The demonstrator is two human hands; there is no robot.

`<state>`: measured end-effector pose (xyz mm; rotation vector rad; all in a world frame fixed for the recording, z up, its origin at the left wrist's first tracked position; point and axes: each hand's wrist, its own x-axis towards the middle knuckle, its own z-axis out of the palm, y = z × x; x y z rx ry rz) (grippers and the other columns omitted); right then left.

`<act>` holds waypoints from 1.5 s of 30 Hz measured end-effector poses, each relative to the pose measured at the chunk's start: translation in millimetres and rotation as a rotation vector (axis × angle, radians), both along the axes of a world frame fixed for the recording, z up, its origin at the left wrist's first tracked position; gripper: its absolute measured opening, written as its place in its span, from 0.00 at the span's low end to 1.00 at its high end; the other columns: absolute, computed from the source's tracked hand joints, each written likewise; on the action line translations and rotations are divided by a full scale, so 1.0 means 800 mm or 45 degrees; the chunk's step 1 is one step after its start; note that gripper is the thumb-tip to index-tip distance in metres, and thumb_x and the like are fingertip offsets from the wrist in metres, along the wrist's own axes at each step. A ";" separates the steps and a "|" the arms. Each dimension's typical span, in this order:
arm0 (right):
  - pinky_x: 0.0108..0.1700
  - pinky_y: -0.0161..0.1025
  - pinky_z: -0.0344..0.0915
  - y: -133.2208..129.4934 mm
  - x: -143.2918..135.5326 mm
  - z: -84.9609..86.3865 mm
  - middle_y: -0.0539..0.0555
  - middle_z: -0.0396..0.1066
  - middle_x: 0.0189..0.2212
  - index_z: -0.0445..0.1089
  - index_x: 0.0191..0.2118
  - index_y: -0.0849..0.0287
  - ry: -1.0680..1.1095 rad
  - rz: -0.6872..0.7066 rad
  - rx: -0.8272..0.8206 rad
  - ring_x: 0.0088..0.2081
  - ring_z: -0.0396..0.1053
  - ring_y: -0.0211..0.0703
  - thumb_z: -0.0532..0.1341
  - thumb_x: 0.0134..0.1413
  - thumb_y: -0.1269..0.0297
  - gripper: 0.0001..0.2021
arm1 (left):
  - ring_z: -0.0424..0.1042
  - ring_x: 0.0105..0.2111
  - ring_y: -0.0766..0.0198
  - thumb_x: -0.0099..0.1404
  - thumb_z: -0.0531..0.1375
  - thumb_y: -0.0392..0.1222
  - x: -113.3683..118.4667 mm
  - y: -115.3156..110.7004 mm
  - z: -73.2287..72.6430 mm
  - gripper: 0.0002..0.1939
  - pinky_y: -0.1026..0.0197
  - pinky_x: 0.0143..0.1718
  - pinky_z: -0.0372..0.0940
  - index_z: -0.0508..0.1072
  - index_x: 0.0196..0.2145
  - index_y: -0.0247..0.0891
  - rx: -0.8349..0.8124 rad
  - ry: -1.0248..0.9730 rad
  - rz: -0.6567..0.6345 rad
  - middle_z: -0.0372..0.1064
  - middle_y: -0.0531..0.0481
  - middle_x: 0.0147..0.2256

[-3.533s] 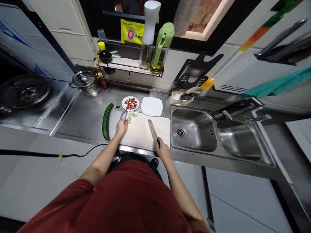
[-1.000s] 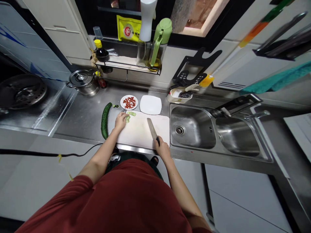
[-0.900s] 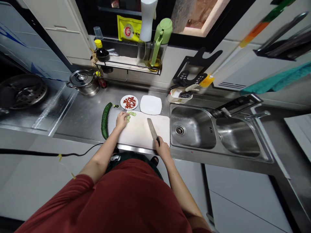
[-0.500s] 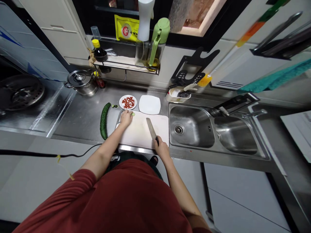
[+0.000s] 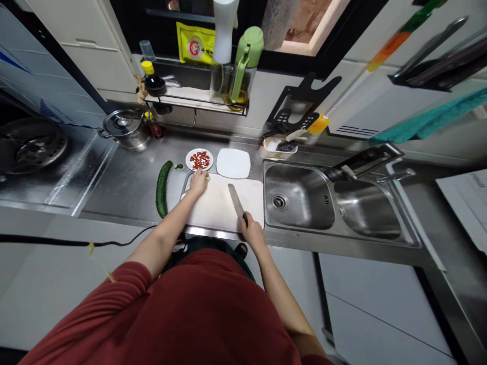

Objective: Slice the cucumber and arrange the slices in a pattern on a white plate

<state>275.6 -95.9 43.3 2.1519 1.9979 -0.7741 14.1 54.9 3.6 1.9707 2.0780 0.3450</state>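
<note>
White board (image 5: 215, 209) is overlain by the knife (image 5: 235, 199), gripped in the right hand (image 5: 253, 231) and seemingly held clear of the left hand (image 5: 198, 184) for safety. By the left hand, whose pinch or spread cannot be told, a slice (image 5: 208, 178) is seen; the cucumber (image 5: 162, 190) is laid beside the board, probably for room.

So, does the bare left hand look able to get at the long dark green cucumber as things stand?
Probably yes: the cucumber lies near the left hand, with only the grey handle of the white cutting board and steel counter between.
</note>
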 end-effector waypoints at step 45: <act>0.44 0.39 0.61 -0.009 -0.014 0.020 0.59 0.74 0.43 0.55 0.63 0.53 -0.041 0.114 -0.021 0.45 0.72 0.49 0.43 0.68 0.51 0.24 | 0.72 0.34 0.60 0.58 0.61 0.44 0.033 -0.055 -0.005 0.06 0.61 0.36 0.61 0.75 0.30 0.39 -0.221 -0.381 0.275 0.75 0.48 0.32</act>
